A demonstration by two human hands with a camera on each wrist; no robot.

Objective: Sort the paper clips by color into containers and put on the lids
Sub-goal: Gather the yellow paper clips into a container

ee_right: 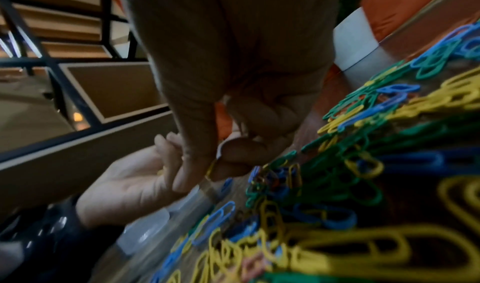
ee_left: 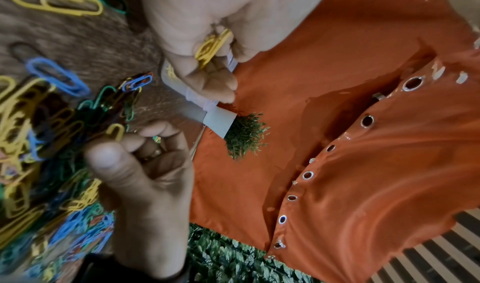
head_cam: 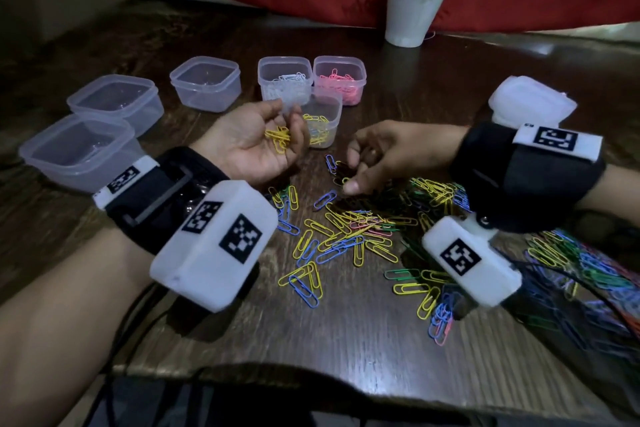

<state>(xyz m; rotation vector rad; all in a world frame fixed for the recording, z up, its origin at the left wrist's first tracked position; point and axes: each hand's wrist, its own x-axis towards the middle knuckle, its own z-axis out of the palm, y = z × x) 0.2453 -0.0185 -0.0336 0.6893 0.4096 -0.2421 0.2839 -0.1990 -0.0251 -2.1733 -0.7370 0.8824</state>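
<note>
My left hand point(head_cam: 292, 130) is palm up and cupped, its fingers curled round several yellow paper clips point(head_cam: 278, 139), just in front of the small container of yellow clips point(head_cam: 327, 107). In the left wrist view the bunch of yellow clips point(ee_left: 211, 48) shows between the fingers. My right hand point(head_cam: 352, 174) reaches down to the mixed pile of clips point(head_cam: 349, 229) and pinches one yellow clip point(ee_right: 210, 169) between thumb and forefinger, close to the left hand. A container of white clips point(head_cam: 284, 80) and one of pink clips point(head_cam: 341, 80) stand behind.
Three empty clear containers point(head_cam: 206, 83) point(head_cam: 116, 102) point(head_cam: 78, 149) stand at the left. A stack of white lids point(head_cam: 531, 104) lies at the right, behind my right wrist. A white plant pot point(head_cam: 412, 15) is at the back. More clips point(head_cam: 571, 263) spread to the right edge.
</note>
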